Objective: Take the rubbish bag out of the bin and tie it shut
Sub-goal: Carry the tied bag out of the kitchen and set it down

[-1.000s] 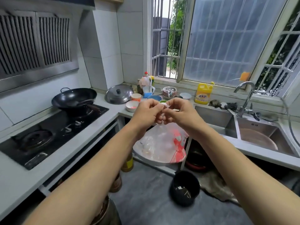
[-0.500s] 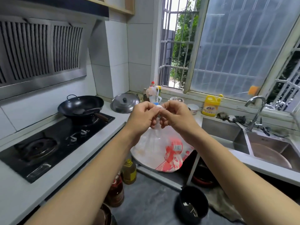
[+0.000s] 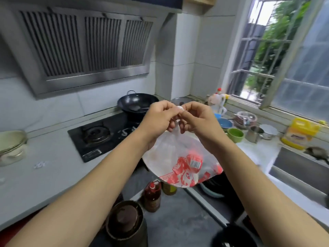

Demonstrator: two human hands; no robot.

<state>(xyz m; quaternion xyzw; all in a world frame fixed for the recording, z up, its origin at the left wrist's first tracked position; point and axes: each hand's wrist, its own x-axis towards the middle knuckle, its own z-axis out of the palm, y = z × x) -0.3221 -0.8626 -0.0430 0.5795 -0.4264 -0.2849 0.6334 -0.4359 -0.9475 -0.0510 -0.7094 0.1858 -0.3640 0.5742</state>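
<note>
A clear plastic rubbish bag (image 3: 178, 157) with red-and-white wrappers inside hangs in the air over the floor, in front of the counter corner. Its gathered top ends in a small white knot or twist pinched between both hands. My left hand (image 3: 158, 120) grips the top from the left and my right hand (image 3: 197, 120) from the right, fingertips touching at the knot. The black bin (image 3: 233, 237) stands on the floor at the lower right, only its dark rim in view.
A black wok (image 3: 138, 103) sits on the gas hob (image 3: 105, 136) at the left counter. Bowls, a metal cup and a yellow detergent bottle (image 3: 300, 133) line the window side; the sink (image 3: 300, 171) is at right. Oil bottles (image 3: 152, 196) and a brown pot (image 3: 127, 221) stand on the floor.
The view has swung left and up, so the hood and hob fill more of it. Both hands have stayed together on the bag's top, which hangs a little higher.
</note>
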